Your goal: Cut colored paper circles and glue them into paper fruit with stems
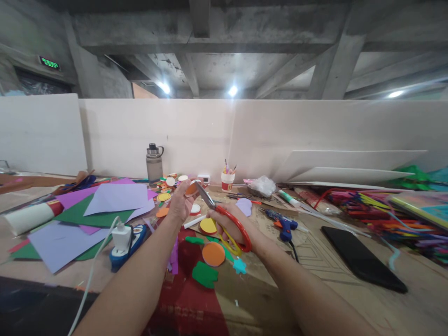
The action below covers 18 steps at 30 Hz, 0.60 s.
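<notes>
Fingers of the left hand pinch an orange paper piece raised above the table, while those of the right hand are curled through the red and yellow handles of the scissors, whose blades reach the piece. Beneath and near the hands lie an orange disc, a yellow disc, a green cutout and a blue cutout. Farther right are a blue glue gun and a black phone; a bottle stands toward the back, left of a cup of pencils.

The bench is moderately lit by glaring ceiling lights; the beams are left dim. Slight blur is seen, and the edges are stretched.
</notes>
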Tool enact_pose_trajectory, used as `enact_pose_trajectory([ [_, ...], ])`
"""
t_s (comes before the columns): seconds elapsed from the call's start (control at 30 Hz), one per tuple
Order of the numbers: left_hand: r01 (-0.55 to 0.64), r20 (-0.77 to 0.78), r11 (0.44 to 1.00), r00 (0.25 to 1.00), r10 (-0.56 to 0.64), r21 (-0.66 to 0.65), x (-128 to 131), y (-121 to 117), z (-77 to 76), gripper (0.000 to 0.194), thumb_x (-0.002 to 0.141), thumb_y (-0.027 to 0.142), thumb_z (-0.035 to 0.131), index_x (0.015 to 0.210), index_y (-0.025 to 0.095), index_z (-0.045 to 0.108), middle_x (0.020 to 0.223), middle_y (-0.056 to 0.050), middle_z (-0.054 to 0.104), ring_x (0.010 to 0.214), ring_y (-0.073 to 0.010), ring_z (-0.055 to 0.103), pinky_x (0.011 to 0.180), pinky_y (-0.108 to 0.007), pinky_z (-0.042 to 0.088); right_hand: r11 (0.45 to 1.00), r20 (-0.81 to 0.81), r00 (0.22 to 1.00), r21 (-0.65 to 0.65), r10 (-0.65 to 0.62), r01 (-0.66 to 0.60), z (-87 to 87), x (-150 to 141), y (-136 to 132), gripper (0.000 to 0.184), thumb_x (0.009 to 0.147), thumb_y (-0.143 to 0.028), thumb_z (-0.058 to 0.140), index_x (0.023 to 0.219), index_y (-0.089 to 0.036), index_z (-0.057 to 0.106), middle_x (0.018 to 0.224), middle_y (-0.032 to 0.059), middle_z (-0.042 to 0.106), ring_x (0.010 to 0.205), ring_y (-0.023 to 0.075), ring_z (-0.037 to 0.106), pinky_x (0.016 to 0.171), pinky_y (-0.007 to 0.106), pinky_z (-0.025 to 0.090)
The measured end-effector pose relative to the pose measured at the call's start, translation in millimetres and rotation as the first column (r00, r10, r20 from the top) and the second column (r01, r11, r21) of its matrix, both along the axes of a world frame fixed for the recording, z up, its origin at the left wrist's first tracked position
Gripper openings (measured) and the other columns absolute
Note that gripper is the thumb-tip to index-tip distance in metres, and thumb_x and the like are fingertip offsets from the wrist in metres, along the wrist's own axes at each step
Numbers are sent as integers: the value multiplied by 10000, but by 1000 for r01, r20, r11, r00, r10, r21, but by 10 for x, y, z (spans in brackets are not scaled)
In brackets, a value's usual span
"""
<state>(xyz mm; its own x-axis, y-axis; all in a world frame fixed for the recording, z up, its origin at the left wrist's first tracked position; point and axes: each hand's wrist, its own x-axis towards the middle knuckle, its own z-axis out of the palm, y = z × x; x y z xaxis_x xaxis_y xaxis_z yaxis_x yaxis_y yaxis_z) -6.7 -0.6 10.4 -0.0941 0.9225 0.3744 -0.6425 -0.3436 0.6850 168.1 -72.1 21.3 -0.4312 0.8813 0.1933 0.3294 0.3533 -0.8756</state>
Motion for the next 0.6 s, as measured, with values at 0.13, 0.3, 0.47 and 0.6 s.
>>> enact_pose_trajectory([
  [0.13, -11, -4, 1000, 1000, 11, -6, 18, -10, 12, 221, 755, 322, 651, 892, 151, 684, 945, -101, 738, 1021, -249, 656, 895, -366, 484, 1000, -6, 1000, -8, -5, 5, -10, 2, 12, 270, 850, -446, 507, 725, -209, 538, 552, -18, 577, 391, 123, 535, 363, 213, 370],
  [0.3, -18, 3, 999, 1000, 18, -27, 27, -7, 13, 238, 759, 326, 655, 917, 150, 686, 940, -105, 739, 1013, -250, 661, 894, -370, 483, 1000, 4, 1000, -2, 1, -1, -20, -1, 18, 261, 860, -431, 488, 728, -210, 527, 554, -17, 569, 391, 123, 532, 363, 217, 380],
  [0.47, -10, -4, 1000, 1000, 10, -20, 30, -13, 2, 265, 764, 351, 660, 928, 145, 686, 959, -113, 735, 1001, -253, 665, 898, -386, 482, 1000, 17, 1000, 23, -10, 10, 0, 4, 5, 273, 865, -424, 491, 699, -207, 496, 549, -16, 552, 402, 121, 532, 368, 215, 388],
  [0.6, -20, 2, 1000, 1000, 20, -17, 31, -21, 2, 274, 743, 350, 687, 934, 154, 687, 961, -102, 735, 1012, -253, 662, 910, -393, 478, 999, 33, 999, -16, 28, -28, 48, 8, -16, 258, 848, -444, 536, 753, -208, 496, 578, -25, 541, 413, 118, 544, 374, 212, 406],
])
